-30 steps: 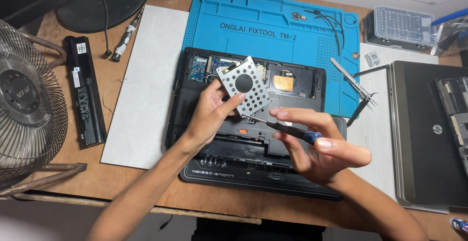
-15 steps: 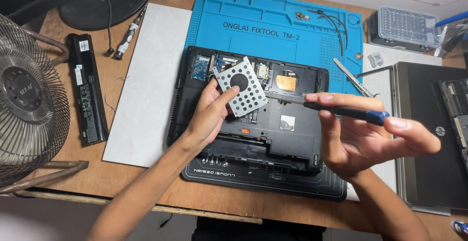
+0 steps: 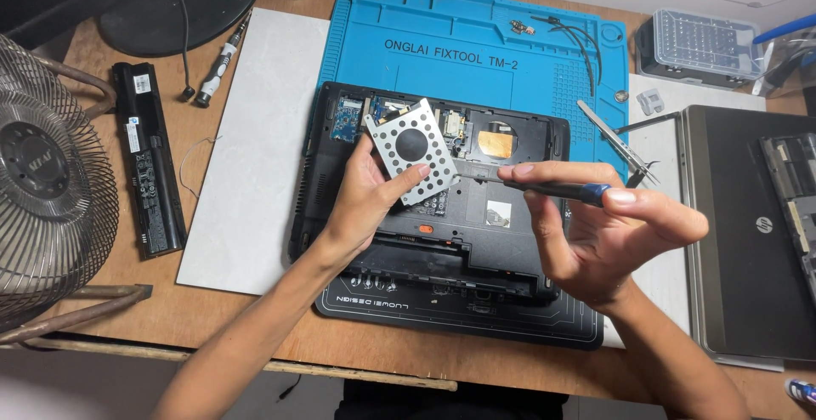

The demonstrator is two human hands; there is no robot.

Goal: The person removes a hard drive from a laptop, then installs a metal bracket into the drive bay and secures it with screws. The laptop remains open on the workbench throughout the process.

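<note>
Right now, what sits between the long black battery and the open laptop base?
In the head view, a white rectangular board lies flat on the desk between the black battery and the laptop base. Nothing else on that stretch except a thin loose thread at the board's left edge.

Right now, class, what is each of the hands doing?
Left hand: closed on the perforated metal drive bracket.
Right hand: closed on the blue-handled screwdriver.

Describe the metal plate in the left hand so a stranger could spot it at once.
Find the blue mat, then the opened black laptop on it. Above its left half, the left hand holds a tilted silver plate: the only piece dotted with small holes around one big round one.
</note>
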